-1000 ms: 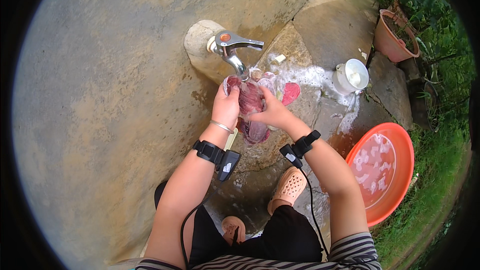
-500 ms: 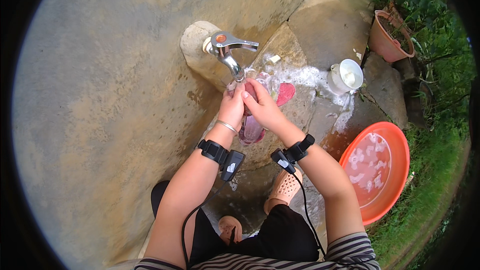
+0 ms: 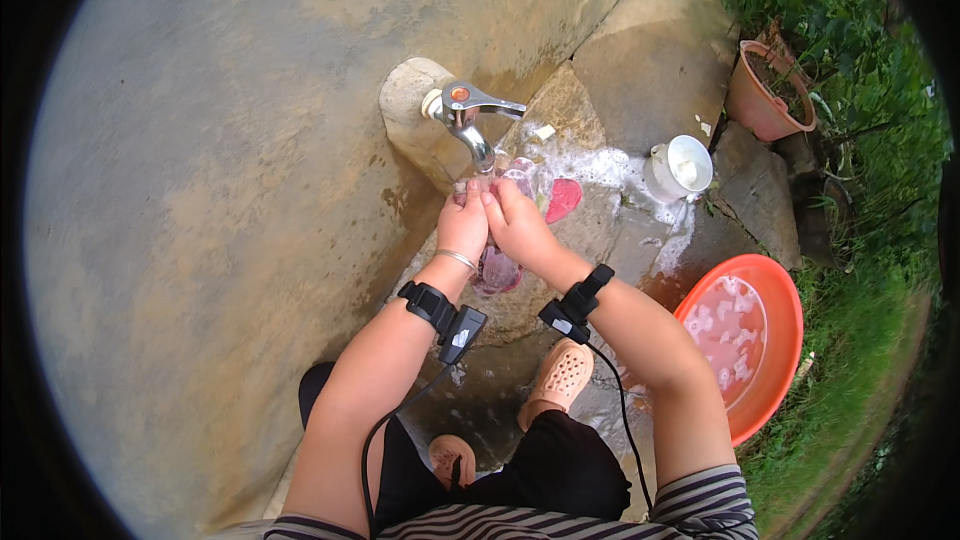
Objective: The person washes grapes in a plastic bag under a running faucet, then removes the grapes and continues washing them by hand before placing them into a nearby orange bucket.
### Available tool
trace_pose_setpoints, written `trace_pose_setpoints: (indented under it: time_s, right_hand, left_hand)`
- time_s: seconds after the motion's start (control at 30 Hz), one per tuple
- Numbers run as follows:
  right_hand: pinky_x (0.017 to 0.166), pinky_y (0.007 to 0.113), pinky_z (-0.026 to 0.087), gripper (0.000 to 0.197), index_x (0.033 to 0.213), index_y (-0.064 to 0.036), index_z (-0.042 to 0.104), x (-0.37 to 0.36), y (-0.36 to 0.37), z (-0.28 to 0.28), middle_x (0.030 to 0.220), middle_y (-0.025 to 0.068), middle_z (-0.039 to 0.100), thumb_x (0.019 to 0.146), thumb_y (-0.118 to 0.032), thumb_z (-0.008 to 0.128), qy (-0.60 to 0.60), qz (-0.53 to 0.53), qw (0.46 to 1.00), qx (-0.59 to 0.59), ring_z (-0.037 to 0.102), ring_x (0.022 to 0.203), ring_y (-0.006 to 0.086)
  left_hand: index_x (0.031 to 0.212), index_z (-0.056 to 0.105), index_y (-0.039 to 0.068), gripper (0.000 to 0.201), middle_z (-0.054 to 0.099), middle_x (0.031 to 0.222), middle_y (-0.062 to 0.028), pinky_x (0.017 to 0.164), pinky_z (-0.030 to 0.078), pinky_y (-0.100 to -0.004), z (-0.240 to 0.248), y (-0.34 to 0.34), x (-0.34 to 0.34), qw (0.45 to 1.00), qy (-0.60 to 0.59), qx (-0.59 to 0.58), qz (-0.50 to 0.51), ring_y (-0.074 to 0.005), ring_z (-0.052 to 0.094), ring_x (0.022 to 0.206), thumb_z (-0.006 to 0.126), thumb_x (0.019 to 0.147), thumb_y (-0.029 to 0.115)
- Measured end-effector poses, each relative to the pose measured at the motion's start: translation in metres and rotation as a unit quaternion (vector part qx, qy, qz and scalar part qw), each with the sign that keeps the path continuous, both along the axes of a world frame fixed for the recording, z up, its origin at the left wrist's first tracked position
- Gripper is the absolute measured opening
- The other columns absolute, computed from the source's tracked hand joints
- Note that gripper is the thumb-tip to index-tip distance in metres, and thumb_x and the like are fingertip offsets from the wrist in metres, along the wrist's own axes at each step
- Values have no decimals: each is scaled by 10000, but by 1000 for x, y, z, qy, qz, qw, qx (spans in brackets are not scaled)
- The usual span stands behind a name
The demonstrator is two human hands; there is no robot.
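Observation:
Under the spout of a chrome tap point(image 3: 476, 145), my left hand point(image 3: 463, 225) and my right hand point(image 3: 517, 220) are pressed together, thumbs side by side. Their fingers curl inward, and whatever lies between them is hidden. On the wet stone behind my right hand rests a pink slipper point(image 3: 564, 199) with a clear, see-through upper. Another pinkish, see-through slipper part point(image 3: 497, 272) shows just below my hands; the hands cover the rest of it. From this view I cannot tell whether either hand touches a slipper.
White suds spread over the stone slabs to a white cup point(image 3: 657, 176) with something pale inside. An orange basin point(image 3: 790, 340) of sudsy water stands at the right. Farther back is a terracotta-coloured plant pot point(image 3: 752, 100) beside greenery. A concrete wall point(image 3: 220, 200) rises on the left.
The view has shifted slightly, so the tap sits lower and farther right in it. My hands have drawn closer together beneath the spout. The slippers, cup and basin stay in place.

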State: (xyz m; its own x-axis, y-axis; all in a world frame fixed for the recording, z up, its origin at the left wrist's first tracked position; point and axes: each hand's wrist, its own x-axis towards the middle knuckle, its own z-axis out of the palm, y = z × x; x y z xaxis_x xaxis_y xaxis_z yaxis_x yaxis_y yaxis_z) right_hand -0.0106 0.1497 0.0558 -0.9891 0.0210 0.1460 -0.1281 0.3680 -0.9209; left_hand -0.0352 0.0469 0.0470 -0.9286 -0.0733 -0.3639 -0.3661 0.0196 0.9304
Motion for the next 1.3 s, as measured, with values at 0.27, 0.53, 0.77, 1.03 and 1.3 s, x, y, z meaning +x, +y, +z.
trace_pose_setpoints:
  time_s: [0.27, 0.53, 0.77, 1.03, 1.3]
  right_hand:
    - [692, 359, 457, 339, 914, 1, 542, -8, 26, -21, 779, 188, 591, 946, -327, 459, -108, 77, 989, -61, 559, 707, 291]
    - [924, 339, 440, 454, 1292, -6, 422, 13, 40, -33, 1208, 165, 548, 920, -240, 534, -238, 83, 966, -57, 558, 1079, 256]
    - [944, 335, 421, 597, 1334, 49, 351, 16, 16, -16, 1211, 197, 535, 887, -271, 584, -197, 94, 954, -206, 529, 1124, 248]
    - [820, 336, 476, 325, 1194, -39, 549, 6, 23, -9, 1014, 177, 641, 880, -120, 541, -133, 80, 988, -24, 626, 933, 278]
    - [757, 308, 485, 273, 1100, -37, 608, -8, 26, 38, 903, 116, 655, 850, -28, 499, -96, 133, 986, 36, 623, 826, 198]
  left_hand:
    - [1003, 544, -58, 493, 639, 924, -176, 760, 479, -333, 13, -7, 6, 983, 79, -161, -36, -244, 618, 803, 575, 873, 417]
    - [1076, 523, -32, 302, 630, 995, -152, 822, 466, -324, 0, -26, 8, 989, 105, -101, -22, -234, 611, 899, 569, 893, 205]
    - [1158, 536, 8, 279, 637, 1022, -132, 817, 474, -317, 0, -12, 29, 989, 90, -27, -118, -217, 615, 938, 505, 889, 79]
    - [1198, 452, 7, 484, 453, 1241, -169, 874, 473, -339, -9, -19, 35, 988, 93, -67, -102, -270, 572, 1018, 564, 731, -55]
    - [1121, 506, 17, 415, 622, 1008, -70, 791, 477, -264, -29, -25, 7, 985, 42, 89, -142, -149, 583, 915, 701, 761, 81]
